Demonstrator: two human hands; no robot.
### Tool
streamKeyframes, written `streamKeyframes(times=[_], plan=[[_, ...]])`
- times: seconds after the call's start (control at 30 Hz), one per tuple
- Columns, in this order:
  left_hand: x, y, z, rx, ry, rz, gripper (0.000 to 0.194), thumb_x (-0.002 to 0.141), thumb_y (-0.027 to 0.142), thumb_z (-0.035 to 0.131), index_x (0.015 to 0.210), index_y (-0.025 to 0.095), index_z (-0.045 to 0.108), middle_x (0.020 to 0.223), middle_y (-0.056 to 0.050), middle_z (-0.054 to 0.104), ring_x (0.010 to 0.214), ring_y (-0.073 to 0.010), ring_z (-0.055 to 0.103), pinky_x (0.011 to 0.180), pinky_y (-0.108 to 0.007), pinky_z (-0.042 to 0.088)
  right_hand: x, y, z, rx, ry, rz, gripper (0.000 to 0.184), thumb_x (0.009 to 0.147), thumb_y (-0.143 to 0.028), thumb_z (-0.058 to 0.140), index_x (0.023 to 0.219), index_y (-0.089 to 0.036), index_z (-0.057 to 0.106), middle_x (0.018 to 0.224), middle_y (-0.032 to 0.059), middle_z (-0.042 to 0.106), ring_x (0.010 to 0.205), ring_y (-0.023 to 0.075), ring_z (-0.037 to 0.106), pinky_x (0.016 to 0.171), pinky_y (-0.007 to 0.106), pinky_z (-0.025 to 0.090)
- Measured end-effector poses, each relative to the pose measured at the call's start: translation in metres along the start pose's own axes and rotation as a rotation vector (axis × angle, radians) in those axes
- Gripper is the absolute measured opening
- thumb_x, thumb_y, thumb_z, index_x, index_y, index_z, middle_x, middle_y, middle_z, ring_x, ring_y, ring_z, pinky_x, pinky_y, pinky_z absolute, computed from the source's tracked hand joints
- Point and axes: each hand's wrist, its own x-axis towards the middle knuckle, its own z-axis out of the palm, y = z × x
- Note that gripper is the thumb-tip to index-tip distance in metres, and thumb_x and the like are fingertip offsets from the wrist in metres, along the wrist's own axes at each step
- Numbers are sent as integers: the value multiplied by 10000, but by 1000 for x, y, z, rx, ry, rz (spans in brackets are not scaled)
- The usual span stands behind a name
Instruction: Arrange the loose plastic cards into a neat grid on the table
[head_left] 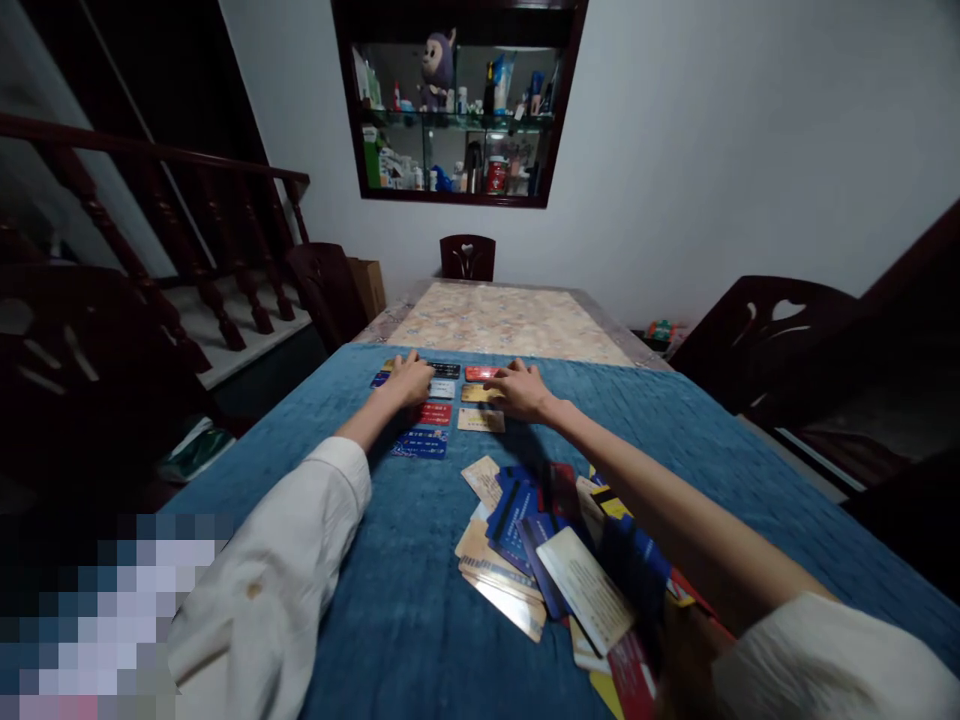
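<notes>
Bank-type plastic cards lie in short rows on a blue cloth. My left hand (409, 382) reaches over the left rows, fingers apart and bent down, partly hiding cards there. Beside it lie a black card (445, 370), a silver card (442, 390), a red card (435, 414) and, nearest me, a blue card (420, 443). My right hand (523, 389) has its fingers spread, with the tips at the right end of a gold card (477, 393). An orange-red card (481, 373) lies beyond that one and a beige card (481, 420) on the near side.
A loose pile of overlapping cards (517, 520) spreads under my right forearm. The blue cloth (390, 570) covers the near table, and a patterned cover (495, 320) the far part. Wooden chairs (466, 258) stand around it; a stair railing (150, 150) runs at left.
</notes>
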Motion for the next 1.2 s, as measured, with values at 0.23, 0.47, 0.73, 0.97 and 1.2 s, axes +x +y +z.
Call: streamKeyframes(times=[0.23,0.47,0.73,0.97,1.2], plan=[[-9,30,-12,-117,152,67,319,754,160,517,1009,196,705,1139,-137,620,1226,-355,372,986,-502,328,-51,28,-11,-9,10,56,365,923,-327,513,1266,-288,630,1305,92,593,1196,312,393,882,395,314],[-36,87,-29,-212,172,227,284,780,149,548,1022,187,692,1153,-130,601,1242,-344,349,997,-500,310,-113,46,-9,24,60,89,321,926,-305,518,1206,-279,672,1240,95,635,1163,300,418,843,387,313],[-71,139,-36,-311,160,484,276,817,167,568,1068,214,673,1184,-97,595,1265,-328,345,1010,-492,306,-185,51,5,116,146,43,279,914,-291,521,1123,-287,705,1130,97,674,1100,283,452,834,403,333],[-98,156,-45,-373,108,671,276,815,197,607,1079,257,658,1165,-64,616,1259,-307,361,978,-464,330,-217,36,3,190,123,-10,286,933,-357,504,1132,-301,701,1119,103,674,1106,293,448,873,442,358],[-98,174,-39,-332,117,629,240,871,385,591,1051,242,661,1140,-102,620,1231,-320,388,975,-489,334,-232,40,-1,242,16,-9,342,886,-446,573,1192,-328,672,1190,104,639,1132,317,432,899,480,363]])
